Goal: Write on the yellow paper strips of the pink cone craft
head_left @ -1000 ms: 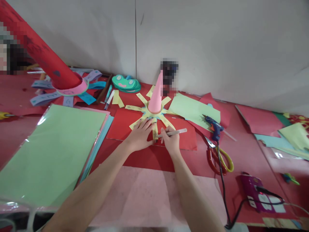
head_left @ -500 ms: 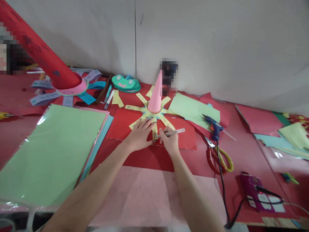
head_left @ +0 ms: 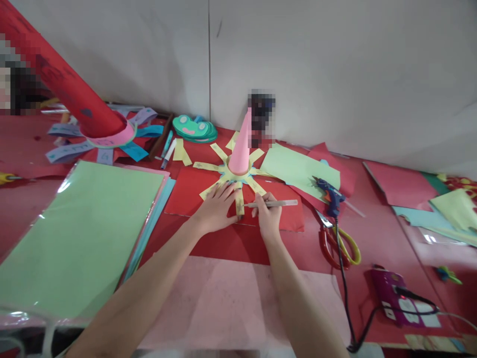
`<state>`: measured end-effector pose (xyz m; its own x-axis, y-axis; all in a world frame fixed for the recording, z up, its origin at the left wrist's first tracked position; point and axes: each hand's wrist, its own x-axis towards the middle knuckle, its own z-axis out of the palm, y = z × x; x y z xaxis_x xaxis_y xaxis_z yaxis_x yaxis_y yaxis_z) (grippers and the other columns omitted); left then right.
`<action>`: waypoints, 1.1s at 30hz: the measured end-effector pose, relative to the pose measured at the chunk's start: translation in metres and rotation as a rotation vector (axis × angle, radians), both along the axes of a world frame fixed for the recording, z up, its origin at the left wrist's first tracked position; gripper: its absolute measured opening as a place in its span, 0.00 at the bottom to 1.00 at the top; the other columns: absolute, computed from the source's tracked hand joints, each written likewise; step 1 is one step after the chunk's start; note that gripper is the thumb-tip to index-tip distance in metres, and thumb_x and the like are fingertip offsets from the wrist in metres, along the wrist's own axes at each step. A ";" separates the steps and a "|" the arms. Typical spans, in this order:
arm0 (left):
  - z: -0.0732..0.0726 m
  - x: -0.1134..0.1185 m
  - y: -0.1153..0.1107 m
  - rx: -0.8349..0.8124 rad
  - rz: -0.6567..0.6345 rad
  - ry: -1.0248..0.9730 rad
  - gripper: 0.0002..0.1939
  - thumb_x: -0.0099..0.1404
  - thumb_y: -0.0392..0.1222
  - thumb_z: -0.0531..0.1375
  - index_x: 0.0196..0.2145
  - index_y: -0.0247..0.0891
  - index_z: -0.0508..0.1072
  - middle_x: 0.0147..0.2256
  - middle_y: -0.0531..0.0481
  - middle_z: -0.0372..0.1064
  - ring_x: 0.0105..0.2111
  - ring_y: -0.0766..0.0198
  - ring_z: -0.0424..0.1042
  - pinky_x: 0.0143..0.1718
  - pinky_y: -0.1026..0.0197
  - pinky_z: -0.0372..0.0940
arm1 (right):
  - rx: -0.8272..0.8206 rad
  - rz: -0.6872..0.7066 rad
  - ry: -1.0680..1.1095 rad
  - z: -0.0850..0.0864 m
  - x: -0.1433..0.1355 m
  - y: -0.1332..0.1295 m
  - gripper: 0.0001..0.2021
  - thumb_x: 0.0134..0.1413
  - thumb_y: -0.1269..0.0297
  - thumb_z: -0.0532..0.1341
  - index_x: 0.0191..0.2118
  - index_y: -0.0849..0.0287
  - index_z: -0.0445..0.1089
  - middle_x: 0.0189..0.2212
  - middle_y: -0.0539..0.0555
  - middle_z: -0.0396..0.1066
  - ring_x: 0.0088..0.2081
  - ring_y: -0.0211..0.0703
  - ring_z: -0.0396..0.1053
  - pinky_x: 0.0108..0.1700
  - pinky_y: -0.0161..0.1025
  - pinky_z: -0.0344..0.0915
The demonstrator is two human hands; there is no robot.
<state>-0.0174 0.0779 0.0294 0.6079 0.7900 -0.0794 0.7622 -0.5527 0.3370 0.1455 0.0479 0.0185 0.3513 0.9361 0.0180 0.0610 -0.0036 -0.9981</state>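
A pink paper cone point(head_left: 240, 151) stands upright in the middle of a ring of yellow paper strips point(head_left: 207, 166), some with small drawn marks. Under the front strips lies a red sheet point(head_left: 288, 211). My left hand point(head_left: 216, 209) rests flat with fingers spread over the front-left strips, its thumb at the foot of the front strip point(head_left: 240, 201). Pinched in my right hand point(head_left: 268, 214) is a slim pale pen point(head_left: 285, 203), its tip at the right side of that front strip.
Right of my hands lie a blue glue gun point(head_left: 331, 195), scissors point(head_left: 325, 243) and a purple power strip point(head_left: 397, 298). Green sheets point(head_left: 85, 238) are at left. Behind them, a red tube point(head_left: 67, 79) leans over a strip ring. Green frog faces point(head_left: 194, 130) sit by the wall.
My right hand has shifted slightly right with the pen, which now lies flatter and uncovers more of the front strip. My left hand stays in place.
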 end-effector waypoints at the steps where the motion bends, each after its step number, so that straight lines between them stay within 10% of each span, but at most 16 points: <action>1: 0.000 0.000 0.000 0.000 -0.001 -0.002 0.37 0.64 0.54 0.54 0.65 0.37 0.49 0.67 0.42 0.44 0.67 0.50 0.37 0.65 0.47 0.36 | -0.006 -0.002 -0.002 0.000 0.000 0.000 0.18 0.55 0.55 0.60 0.21 0.55 0.54 0.10 0.42 0.60 0.13 0.33 0.58 0.20 0.31 0.57; 33: -0.001 0.001 0.000 0.008 -0.003 0.035 0.37 0.65 0.54 0.54 0.65 0.35 0.49 0.67 0.42 0.41 0.67 0.50 0.37 0.65 0.46 0.35 | -0.065 0.134 -0.174 0.006 -0.005 -0.003 0.17 0.53 0.59 0.59 0.19 0.54 0.53 0.08 0.41 0.57 0.12 0.32 0.55 0.19 0.31 0.55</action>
<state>-0.0168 0.0781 0.0284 0.6076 0.7886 -0.0942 0.7715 -0.5578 0.3059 0.1409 0.0454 0.0248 0.2205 0.9754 0.0056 0.2364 -0.0478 -0.9705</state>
